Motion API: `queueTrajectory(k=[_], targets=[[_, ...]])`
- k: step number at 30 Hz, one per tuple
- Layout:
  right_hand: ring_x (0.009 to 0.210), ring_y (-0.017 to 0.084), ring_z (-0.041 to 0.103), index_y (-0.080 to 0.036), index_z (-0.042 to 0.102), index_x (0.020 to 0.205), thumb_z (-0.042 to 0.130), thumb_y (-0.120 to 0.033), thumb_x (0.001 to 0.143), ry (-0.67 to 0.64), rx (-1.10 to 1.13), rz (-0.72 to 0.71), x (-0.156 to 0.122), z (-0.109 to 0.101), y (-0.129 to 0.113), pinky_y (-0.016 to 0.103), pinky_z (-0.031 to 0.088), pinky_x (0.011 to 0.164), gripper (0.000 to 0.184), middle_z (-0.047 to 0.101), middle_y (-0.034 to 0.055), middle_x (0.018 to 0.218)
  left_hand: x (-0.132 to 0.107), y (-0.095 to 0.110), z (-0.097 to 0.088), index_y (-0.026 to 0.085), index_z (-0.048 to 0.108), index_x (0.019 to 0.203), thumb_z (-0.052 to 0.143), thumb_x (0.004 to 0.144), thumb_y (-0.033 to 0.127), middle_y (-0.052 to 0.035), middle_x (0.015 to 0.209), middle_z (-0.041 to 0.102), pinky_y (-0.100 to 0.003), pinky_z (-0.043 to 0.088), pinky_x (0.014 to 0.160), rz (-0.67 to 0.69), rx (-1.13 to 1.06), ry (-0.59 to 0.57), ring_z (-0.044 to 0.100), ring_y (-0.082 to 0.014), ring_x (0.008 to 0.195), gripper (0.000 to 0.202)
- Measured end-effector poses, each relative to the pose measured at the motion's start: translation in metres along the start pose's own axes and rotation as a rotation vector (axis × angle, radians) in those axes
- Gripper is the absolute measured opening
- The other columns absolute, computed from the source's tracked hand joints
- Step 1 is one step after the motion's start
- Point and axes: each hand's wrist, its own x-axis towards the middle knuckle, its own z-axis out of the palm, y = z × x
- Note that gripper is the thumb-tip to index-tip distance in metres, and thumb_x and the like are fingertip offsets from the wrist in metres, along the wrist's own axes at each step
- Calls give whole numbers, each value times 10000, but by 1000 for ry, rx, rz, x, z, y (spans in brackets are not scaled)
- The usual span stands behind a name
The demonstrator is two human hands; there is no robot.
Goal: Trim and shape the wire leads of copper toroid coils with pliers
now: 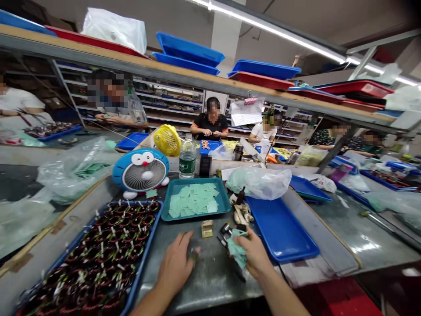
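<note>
Grey metal bench top [210, 287] right under the hands, L hand [175, 263] low on it, fingers curled in, tips near sth small + dark, too small to tell if held, R hand [255, 254] w/ fingers closed on a crumpled green paper slip [237, 251] that hangs below them, prob light, soft, easy to crease, so best pinched at an edge, long dark tool [238, 274] just under R hand, hard to make out, blue tray [140, 274] by L hand full of wire-wound coils [95, 267], leads sticking up, look stiff but fiddly, prob safest held by the body not the leads, small tan block [207, 228] just past the hands, then teal tray [223, 206] of loose green slips [194, 201], blue tray [296, 256] to the right, behind those a blue Doraemon fan [140, 171], water bottle [187, 158], plastic bag [258, 182], far off co-workers [210, 123] at benches under a shelf [131, 66] stacked w/ blue + red trays
</note>
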Motion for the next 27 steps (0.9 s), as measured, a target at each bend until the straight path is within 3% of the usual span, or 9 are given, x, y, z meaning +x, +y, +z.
queueTrajectory(k=[3,5,10,13,15,19,21,23,27], targets=[[504,172,590,-195,638,1011,873,-406,586,-30,3,45,-14,27,24,335,553,467,529,633,-12,685,49,21,0,213,471,1509,594,971,326,-153,1467,559,-378,530,974,31,-7,-53,672,-258,1138,564],[511,181,588,-194,648,1053,858,-399,601,-37,-23,56,-19,31,36,349,556,468,539,635,-7,689,71,26,4,206,518,1462,630,971,319,-143,1390,613,-420,528,994,60,-4,-104,666,-253,1128,516],[539,205,597,-190,686,1038,798,-408,668,-27,-176,-21,-23,36,66,363,551,510,443,657,23,712,87,21,3,169,638,1278,642,983,368,-92,1178,704,-476,533,1010,74,5,-158,673,-241,1096,356],[772,270,674,-203,720,1020,767,-360,712,-27,-309,-173,-19,52,79,429,579,770,349,721,72,884,74,15,-11,175,599,1336,646,975,307,-104,1247,690,-466,535,1007,50,-11,-122,675,-244,1107,386],[967,307,666,-218,731,992,735,-319,744,-27,-394,-291,-18,64,83,461,518,961,268,725,92,1001,58,12,-24,197,552,1387,571,1000,244,-115,1340,656,-438,527,1004,22,-30,-73,678,-236,1106,390],[1058,301,636,-245,722,961,643,-264,800,-62,-517,-464,-17,80,89,427,489,998,180,693,95,1060,13,2,-40,240,577,1335,461,1034,304,-86,1305,687,-350,535,959,38,-74,-96,700,-202,1048,329],[1064,287,638,-247,717,992,610,-243,814,-82,-561,-511,-18,84,91,400,502,977,208,683,97,1080,-10,-3,-36,252,615,1291,498,1010,317,-68,1255,710,-336,545,965,75,-80,-153,699,-204,1074,312],[1082,271,641,-245,714,1044,593,-221,818,-108,-602,-543,-19,86,91,380,504,984,258,679,98,1107,-31,-9,-24,247,616,1326,544,972,316,-91,1304,685,-402,516,1054,89,-60,-166,653,-254,1196,369],[1161,254,639,-241,705,1171,617,-173,790,-203,-688,-573,-22,84,85,385,462,1081,397,692,89,1202,-55,-19,5,200,464,1522,660,869,343,-163,1511,527,-542,400,1192,73,1,-133,489,-358,1413,697]])
